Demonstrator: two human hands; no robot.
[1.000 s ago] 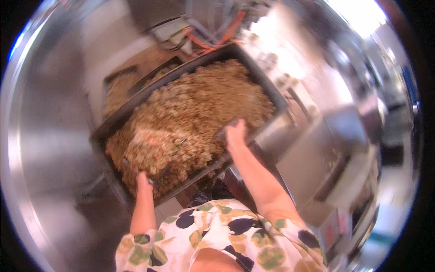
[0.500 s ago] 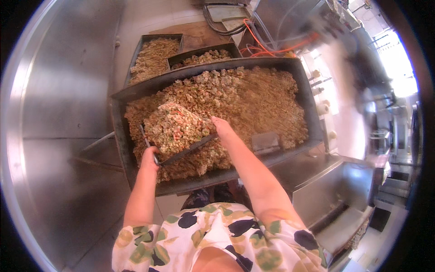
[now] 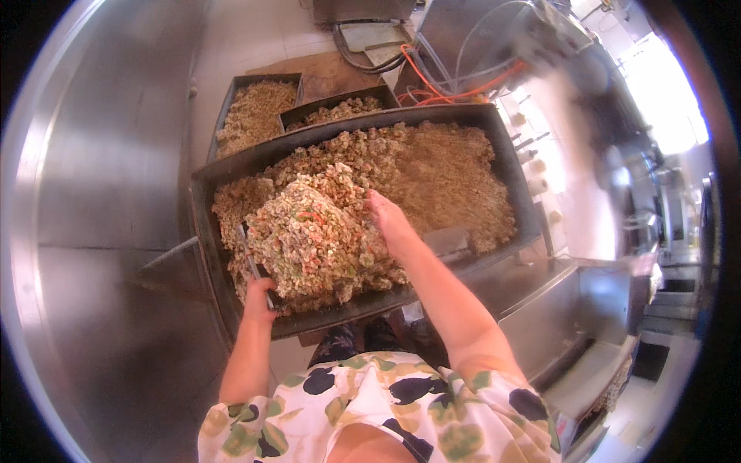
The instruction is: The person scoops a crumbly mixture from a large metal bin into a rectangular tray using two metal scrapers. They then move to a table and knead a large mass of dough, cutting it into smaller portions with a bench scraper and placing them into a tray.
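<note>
My left hand (image 3: 259, 298) is closed on the near left corner of a dark-edged metal tray (image 3: 252, 262). Loose, flaky grain mixture with red and green bits (image 3: 309, 224) is heaped over this tray and hides most of it. My right hand (image 3: 387, 220) is at the heap's right side, fingers curled inward; the mixture covers the edge it grips. Beneath both hands is a large dark metal trough (image 3: 519, 181), filled with browner, clumpy grain (image 3: 455, 174). A pale flat block (image 3: 448, 239) lies in the trough beside my right forearm.
Behind the trough stand two smaller metal bins of grain, one at the left (image 3: 258, 108) and one beside it (image 3: 340, 108). Orange hoses (image 3: 448, 96) run across the back. A steel wall (image 3: 100, 193) rises at the left; a steel bench (image 3: 540, 297) stands at the right.
The mixture now bulges larger and spreads over the tray's near edge, which showed earlier. My left hand has moved slightly down; my right hand has moved slightly right.
</note>
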